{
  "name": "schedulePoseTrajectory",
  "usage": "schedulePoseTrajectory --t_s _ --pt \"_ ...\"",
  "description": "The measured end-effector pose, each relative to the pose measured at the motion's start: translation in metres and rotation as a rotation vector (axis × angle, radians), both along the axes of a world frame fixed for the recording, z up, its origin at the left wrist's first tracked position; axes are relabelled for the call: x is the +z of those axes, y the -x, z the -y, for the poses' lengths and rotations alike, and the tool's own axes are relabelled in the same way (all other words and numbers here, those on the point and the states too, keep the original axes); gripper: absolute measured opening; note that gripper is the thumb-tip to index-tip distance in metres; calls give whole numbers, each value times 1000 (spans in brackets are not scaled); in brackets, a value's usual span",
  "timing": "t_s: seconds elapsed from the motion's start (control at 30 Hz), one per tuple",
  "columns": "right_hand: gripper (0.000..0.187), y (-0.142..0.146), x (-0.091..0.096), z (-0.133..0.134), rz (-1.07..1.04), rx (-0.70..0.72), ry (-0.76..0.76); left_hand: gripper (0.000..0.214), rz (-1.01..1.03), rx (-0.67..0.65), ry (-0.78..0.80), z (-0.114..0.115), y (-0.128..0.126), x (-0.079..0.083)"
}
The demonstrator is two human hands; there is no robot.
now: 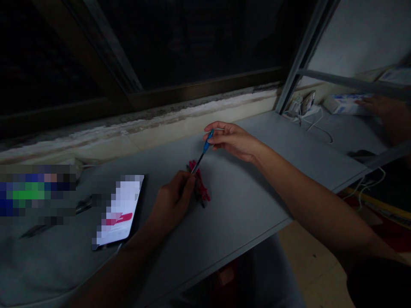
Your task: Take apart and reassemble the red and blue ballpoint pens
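My right hand (227,137) pinches the blue upper end of a slim pen (206,147) between thumb and fingers. Below the blue part, the pen narrows to a dark and clear-looking shaft. Its lower end sits in my left hand (176,194), closed with the thumb on top. The pen slants over the table, and its tip is hidden by the left hand. Just behind and beside that hand lie red and dark slim pieces (202,186) in a small pile; their kind is too dim to make out.
A lit phone (123,209) lies left of my left forearm on the grey table (244,201). Blurred items cover the far left. Beyond a metal post (298,64), another person's hand (374,105) touches a white-and-blue box (345,104). White cables (316,122) lie nearby.
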State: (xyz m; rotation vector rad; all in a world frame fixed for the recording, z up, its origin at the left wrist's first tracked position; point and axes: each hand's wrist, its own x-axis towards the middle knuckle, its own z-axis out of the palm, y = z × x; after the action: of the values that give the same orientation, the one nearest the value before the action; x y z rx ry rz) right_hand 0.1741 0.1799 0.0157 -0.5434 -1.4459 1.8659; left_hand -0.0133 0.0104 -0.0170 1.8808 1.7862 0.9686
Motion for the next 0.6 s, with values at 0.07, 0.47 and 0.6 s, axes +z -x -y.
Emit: schedulePoseTrajectory --t_s 0.07,0.47,0.6 --pt "24 1 -1 -2 8 -66 16 30 5 -15 2 0 0 1" --pt "22 7 -5 4 65 80 -38 30 44 -17 -8 1 1 0" --pt "28 11 -8 13 187 108 -126 29 27 11 -20 1 3 -1"
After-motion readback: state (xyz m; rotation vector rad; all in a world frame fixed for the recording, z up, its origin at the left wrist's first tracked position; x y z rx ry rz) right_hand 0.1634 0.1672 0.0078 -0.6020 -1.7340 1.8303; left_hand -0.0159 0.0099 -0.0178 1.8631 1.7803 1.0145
